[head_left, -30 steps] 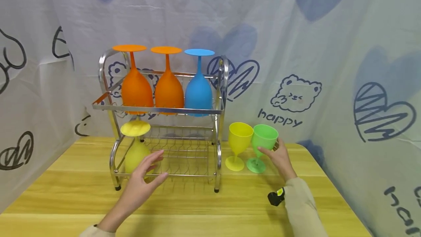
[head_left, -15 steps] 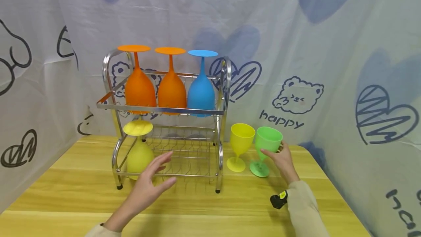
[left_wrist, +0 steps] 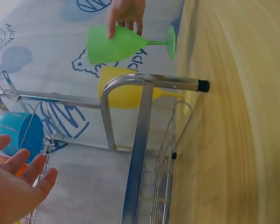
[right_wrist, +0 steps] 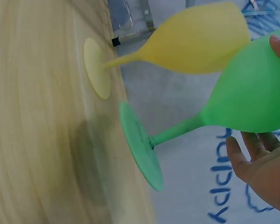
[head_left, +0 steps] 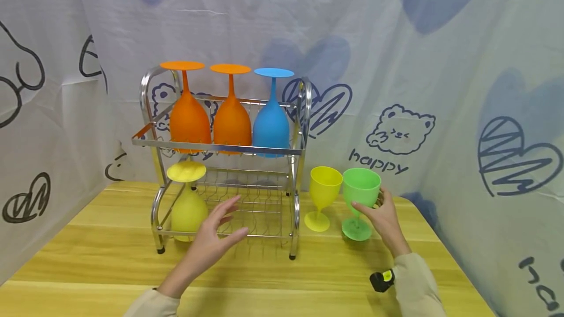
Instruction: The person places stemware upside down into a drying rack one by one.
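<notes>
A green goblet (head_left: pixel 360 191) is gripped round its bowl by my right hand (head_left: pixel 384 216), thumb on the near side. In the right wrist view its foot (right_wrist: pixel 141 147) hangs just above the table, and it stays upright. Beside it stands a yellow goblet (head_left: pixel 325 189) on the table. My left hand (head_left: pixel 211 243) hovers with fingers spread before the lower tier of the metal rack (head_left: pixel 229 235), holding nothing. An upside-down yellow goblet (head_left: pixel 188 213) occupies that tier's left end. Two orange goblets (head_left: pixel 189 120) (head_left: pixel 232 124) and a blue goblet (head_left: pixel 270 126) sit inverted on the upper tier.
The wooden table (head_left: pixel 246 287) carries the rack and the loose goblets. Behind and at both sides hangs a printed cloth (head_left: pixel 396 62). A small black object with a yellow mark (head_left: pixel 381 281) shows by the right sleeve.
My right hand has lifted the green goblet off the table and brought it slightly nearer, away from the yellow one. My left hand has shifted rightward across the rack's front.
</notes>
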`<state>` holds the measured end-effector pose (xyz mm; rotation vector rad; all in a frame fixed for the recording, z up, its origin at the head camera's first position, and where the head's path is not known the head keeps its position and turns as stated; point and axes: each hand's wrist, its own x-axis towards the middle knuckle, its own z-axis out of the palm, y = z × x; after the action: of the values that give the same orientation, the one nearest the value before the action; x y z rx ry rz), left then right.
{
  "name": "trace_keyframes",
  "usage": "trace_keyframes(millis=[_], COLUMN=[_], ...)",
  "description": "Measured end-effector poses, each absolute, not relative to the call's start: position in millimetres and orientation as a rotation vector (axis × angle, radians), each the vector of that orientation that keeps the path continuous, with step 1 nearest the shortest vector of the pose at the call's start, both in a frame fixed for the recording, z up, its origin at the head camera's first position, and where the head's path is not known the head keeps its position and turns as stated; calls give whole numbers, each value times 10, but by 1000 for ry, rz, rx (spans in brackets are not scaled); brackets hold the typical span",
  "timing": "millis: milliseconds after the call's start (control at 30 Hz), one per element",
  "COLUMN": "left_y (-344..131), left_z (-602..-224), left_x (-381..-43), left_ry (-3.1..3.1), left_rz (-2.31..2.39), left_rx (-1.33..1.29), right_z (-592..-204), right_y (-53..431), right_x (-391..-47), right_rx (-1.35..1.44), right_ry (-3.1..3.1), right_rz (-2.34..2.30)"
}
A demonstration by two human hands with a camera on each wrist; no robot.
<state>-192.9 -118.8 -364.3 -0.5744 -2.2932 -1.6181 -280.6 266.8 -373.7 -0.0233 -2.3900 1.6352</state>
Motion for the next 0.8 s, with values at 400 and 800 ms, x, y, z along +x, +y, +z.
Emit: trace_keyframes(millis=[400, 800], left_y=[-992, -798], left_z=[-3640, -3657], left_x=[-2050, -2110], left_ry=[-2267, -2291], left_rz=[-1693, -1711], left_rx=[-626, -685], right_z=[-3569, -3571], right_y=[2428, 2110], right_x=[-2558, -2403], right_rx=[311, 569], right_ry=[-2427, -2483], right_rz=[1511, 1273])
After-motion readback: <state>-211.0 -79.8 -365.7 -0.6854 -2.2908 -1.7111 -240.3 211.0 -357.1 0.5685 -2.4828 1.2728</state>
